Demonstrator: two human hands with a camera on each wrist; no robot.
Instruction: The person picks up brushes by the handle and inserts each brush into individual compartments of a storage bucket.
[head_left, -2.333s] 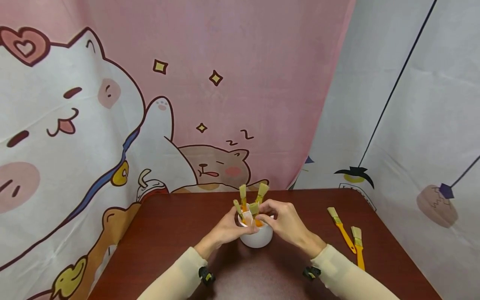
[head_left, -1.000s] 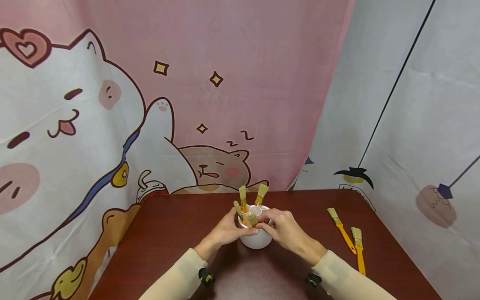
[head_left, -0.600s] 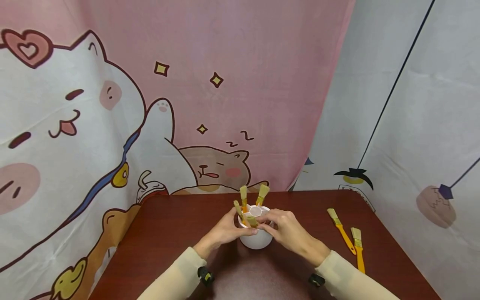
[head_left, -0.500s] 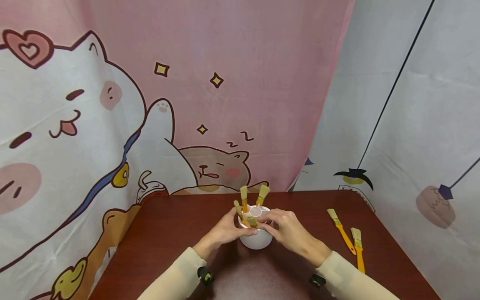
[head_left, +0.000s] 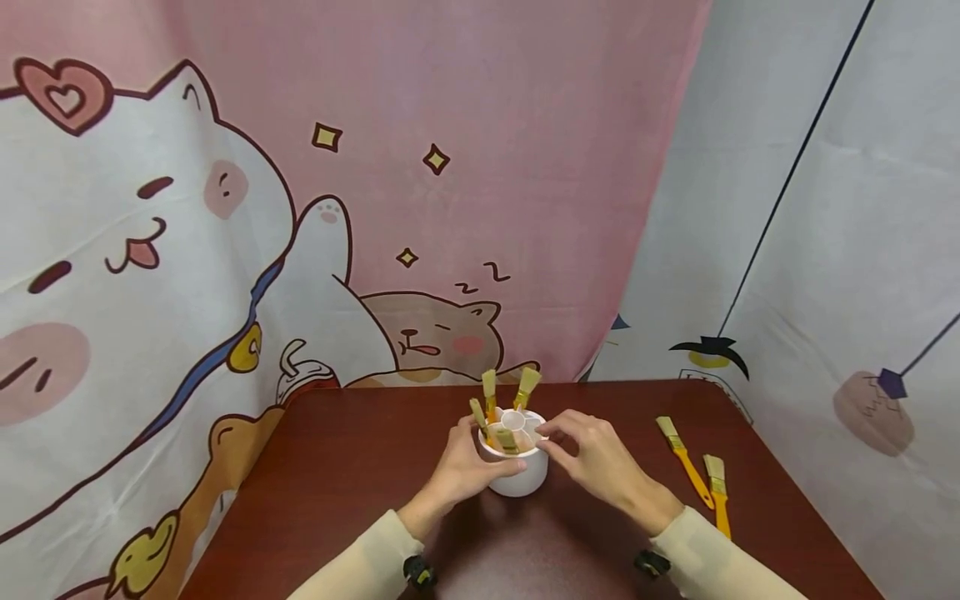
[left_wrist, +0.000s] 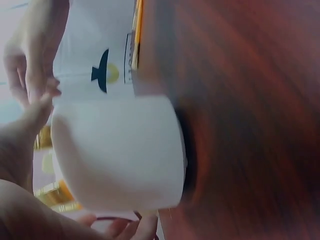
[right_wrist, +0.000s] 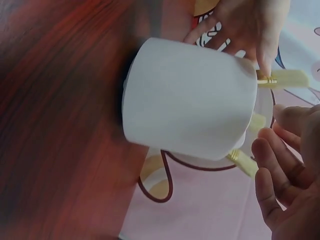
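Left hand (head_left: pixel 467 471) is gripping the white sectioned pot (head_left: pixel 519 482), prob steadying it since 4 paintbrushes (head_left: pixel 527 386) are leaning inside. Right hand (head_left: pixel 596 457) is hovering opposite that grip, loose, empty; 2 spare brushes (head_left: pixel 717 487) are lying beyond.

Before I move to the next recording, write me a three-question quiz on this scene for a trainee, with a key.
1. How many flat paintbrushes are in the white divided holder?
2. True or false: the right hand is gripping a paintbrush.
3. Where do the two loose paintbrushes lie on the table?
A. Left of the holder
B. Right of the holder
C. Between the holder and the pink backdrop

Key:
1. Four.
2. False; it holds none, while the left hand grips the holder.
3. B.
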